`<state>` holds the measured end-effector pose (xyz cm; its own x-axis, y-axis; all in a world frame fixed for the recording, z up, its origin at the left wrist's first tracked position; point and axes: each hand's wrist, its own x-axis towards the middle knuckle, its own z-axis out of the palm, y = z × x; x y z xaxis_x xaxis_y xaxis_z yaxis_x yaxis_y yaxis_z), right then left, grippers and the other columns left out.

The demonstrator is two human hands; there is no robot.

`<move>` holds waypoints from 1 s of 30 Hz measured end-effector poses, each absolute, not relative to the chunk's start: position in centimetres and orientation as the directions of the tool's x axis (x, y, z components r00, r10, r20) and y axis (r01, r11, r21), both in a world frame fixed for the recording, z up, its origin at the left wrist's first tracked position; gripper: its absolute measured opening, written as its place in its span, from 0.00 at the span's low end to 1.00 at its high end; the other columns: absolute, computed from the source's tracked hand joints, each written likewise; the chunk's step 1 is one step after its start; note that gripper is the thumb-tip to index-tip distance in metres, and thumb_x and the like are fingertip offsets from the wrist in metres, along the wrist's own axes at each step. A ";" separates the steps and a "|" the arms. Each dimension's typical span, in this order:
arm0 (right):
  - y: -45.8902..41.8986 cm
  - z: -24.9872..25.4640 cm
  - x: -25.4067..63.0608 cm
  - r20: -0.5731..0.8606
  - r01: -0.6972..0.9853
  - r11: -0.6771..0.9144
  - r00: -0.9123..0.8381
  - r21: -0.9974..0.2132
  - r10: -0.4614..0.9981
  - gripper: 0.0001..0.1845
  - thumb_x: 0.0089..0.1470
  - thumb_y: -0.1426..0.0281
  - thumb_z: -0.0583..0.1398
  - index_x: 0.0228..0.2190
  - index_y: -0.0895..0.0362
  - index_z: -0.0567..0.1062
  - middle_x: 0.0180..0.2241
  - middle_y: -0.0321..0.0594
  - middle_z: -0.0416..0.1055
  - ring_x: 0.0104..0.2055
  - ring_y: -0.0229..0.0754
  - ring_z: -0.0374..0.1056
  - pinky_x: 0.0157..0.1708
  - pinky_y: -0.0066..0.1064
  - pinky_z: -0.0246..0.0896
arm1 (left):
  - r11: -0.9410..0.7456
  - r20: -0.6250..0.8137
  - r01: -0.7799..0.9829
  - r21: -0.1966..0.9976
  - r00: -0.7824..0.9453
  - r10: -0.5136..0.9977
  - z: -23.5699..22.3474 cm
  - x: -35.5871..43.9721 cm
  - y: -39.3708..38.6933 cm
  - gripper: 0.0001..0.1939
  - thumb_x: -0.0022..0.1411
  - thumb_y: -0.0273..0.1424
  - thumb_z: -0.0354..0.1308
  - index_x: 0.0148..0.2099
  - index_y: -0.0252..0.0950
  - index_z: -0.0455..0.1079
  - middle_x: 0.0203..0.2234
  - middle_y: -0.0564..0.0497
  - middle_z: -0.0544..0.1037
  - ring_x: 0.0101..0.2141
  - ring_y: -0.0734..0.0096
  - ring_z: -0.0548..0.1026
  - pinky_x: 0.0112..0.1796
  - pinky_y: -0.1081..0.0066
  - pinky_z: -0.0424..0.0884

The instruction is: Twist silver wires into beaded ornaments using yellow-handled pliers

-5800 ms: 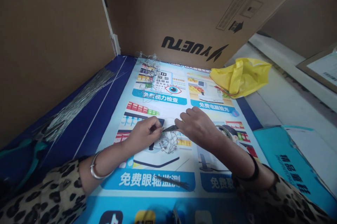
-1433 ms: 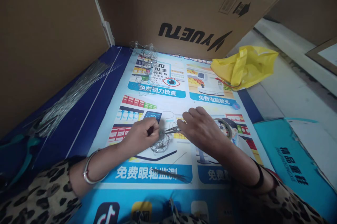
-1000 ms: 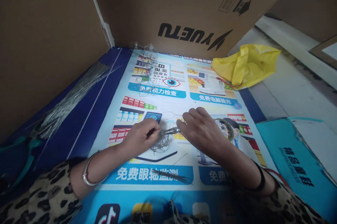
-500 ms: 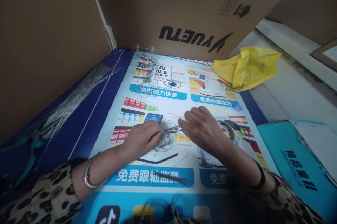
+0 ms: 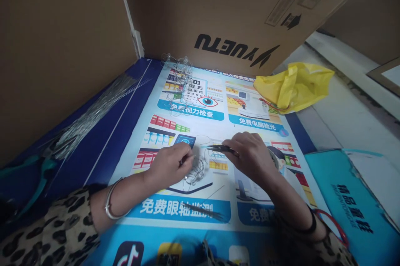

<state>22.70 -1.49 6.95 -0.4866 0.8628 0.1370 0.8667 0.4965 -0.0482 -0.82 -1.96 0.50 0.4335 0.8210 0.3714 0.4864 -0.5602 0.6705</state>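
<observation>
Wire tangle [image 5: 196, 172] is set over a printed poster [image 5: 209, 129] at the middle of the work, with twelve o'clock taken as straight away from the person. It is met at its ten o'clock edge by the left hand [image 5: 171, 160], whose fingers are curled in and drawn narrow; wire is pinched at the fingertips, though most of the grip is hidden. Between one and two o'clock, dark pointed pliers [image 5: 220, 148] are held in the wrapped fingers of the right hand [image 5: 250, 153]. Their tips are directed toward nine o'clock, near a thin wire loop [image 5: 206, 153]; whether it is gripped cannot be told. A gap is left between the tips and the left fingertips.

Reach is bounded at twelve o'clock by an upright cardboard panel [image 5: 218, 8], and past ten by a second panel [image 5: 62, 49]. More tangled wire [image 5: 183, 74] is heaped near the poster's far edge, just short of twelve. Straight wires [image 5: 96, 112] are laid beyond the left edge at ten, with a teal-handled tool [image 5: 40, 178] at nine. The far right corner is overlapped by a yellow bag [image 5: 293, 87] toward two; a teal box [image 5: 340, 191] is placed beyond the right edge past three.
</observation>
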 end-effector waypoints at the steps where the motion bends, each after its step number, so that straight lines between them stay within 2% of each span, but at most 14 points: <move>1: -2.0 6.7 22.6 0.172 0.868 0.460 -0.433 -0.188 0.885 0.05 0.53 0.68 0.58 0.30 0.56 0.74 0.27 0.39 0.69 0.32 0.40 0.61 0.33 0.32 0.49 | -0.536 0.356 0.490 0.687 0.416 0.837 0.5 -0.8 -1.9 0.04 0.57 0.26 0.49 0.29 0.35 0.62 0.22 0.54 0.69 0.23 0.75 0.66 0.25 0.74 0.61; 3: -3.3 6.1 21.8 0.176 0.772 0.416 -0.380 -0.479 0.908 0.05 0.53 0.70 0.58 0.33 0.56 0.74 0.29 0.39 0.70 0.32 0.39 0.64 0.32 0.30 0.53 | -0.495 0.326 0.490 0.717 0.392 0.860 0.7 -0.7 -1.9 0.05 0.56 0.25 0.50 0.28 0.35 0.62 0.21 0.55 0.68 0.23 0.76 0.66 0.25 0.75 0.60; 4: -3.9 5.7 21.3 0.164 0.701 0.427 -0.413 -0.571 0.896 0.07 0.53 0.71 0.58 0.36 0.56 0.73 0.30 0.39 0.71 0.32 0.38 0.64 0.32 0.29 0.54 | -0.481 0.316 0.486 0.730 0.384 0.867 0.8 -0.6 -1.9 0.05 0.56 0.25 0.50 0.28 0.35 0.62 0.21 0.55 0.68 0.23 0.76 0.65 0.24 0.75 0.60; 5: -4.4 5.3 20.7 0.170 0.642 0.464 -0.466 -0.611 0.869 0.12 0.52 0.72 0.58 0.40 0.55 0.73 0.31 0.39 0.71 0.33 0.39 0.65 0.33 0.30 0.56 | -0.472 0.311 0.477 0.741 0.380 0.871 0.9 -0.6 -1.8 0.05 0.55 0.24 0.50 0.28 0.35 0.62 0.21 0.55 0.68 0.23 0.77 0.65 0.24 0.76 0.60; 8: -5.3 4.1 19.4 0.193 0.603 0.573 -0.577 -0.555 0.794 0.19 0.47 0.75 0.59 0.43 0.52 0.73 0.31 0.38 0.71 0.35 0.40 0.65 0.36 0.32 0.56 | -0.441 0.291 0.452 0.775 0.363 0.885 1.2 -0.5 -1.8 0.05 0.55 0.24 0.51 0.27 0.35 0.62 0.20 0.57 0.67 0.22 0.78 0.65 0.25 0.77 0.60; 13: -5.4 3.0 19.4 0.207 0.640 0.576 -0.558 -0.509 0.804 0.12 0.45 0.76 0.60 0.35 0.54 0.74 0.31 0.38 0.72 0.36 0.42 0.64 0.39 0.35 0.54 | -0.305 0.158 0.421 0.854 0.349 0.924 1.1 -0.7 -1.9 0.04 0.56 0.25 0.52 0.29 0.35 0.64 0.20 0.57 0.69 0.22 0.79 0.65 0.24 0.77 0.61; 18: -5.6 2.7 19.9 0.236 0.614 0.605 -0.576 -0.507 0.783 0.14 0.45 0.76 0.59 0.37 0.55 0.73 0.33 0.40 0.73 0.37 0.43 0.64 0.39 0.36 0.55 | -0.207 0.069 0.366 0.907 0.357 0.932 0.6 -1.1 -2.1 0.03 0.57 0.25 0.52 0.32 0.36 0.65 0.24 0.55 0.73 0.25 0.76 0.70 0.28 0.75 0.65; 23: -5.6 2.8 20.2 0.244 0.602 0.661 -0.629 -0.449 0.738 0.15 0.46 0.75 0.59 0.39 0.55 0.72 0.35 0.41 0.72 0.38 0.43 0.64 0.39 0.37 0.55 | -0.228 0.105 0.288 0.930 0.388 0.916 0.6 -1.7 -2.5 0.03 0.58 0.24 0.52 0.32 0.35 0.64 0.26 0.53 0.74 0.27 0.76 0.72 0.30 0.74 0.67; 27: -5.3 3.9 20.8 0.297 0.532 0.739 -0.688 -0.414 0.662 0.14 0.49 0.74 0.57 0.40 0.55 0.72 0.33 0.40 0.71 0.36 0.42 0.64 0.38 0.37 0.56 | -0.330 0.193 0.308 0.892 0.402 0.895 0.6 -1.9 -2.9 0.05 0.58 0.23 0.52 0.30 0.35 0.65 0.27 0.52 0.73 0.30 0.75 0.71 0.32 0.73 0.67; 30: -4.9 4.6 21.8 0.363 0.509 0.751 -0.664 -0.421 0.654 0.11 0.51 0.73 0.57 0.39 0.54 0.72 0.32 0.40 0.70 0.36 0.41 0.64 0.37 0.36 0.56 | -0.394 0.245 0.315 0.864 0.420 0.874 0.6 -2.0 -2.9 0.05 0.58 0.23 0.52 0.30 0.35 0.64 0.27 0.52 0.73 0.30 0.75 0.71 0.32 0.72 0.67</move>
<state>21.75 -4.92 4.61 -0.6637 0.6537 0.3634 0.5088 0.7508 -0.4213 -2.00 -2.94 0.56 0.4201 0.8737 0.2451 0.3149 -0.3937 0.8636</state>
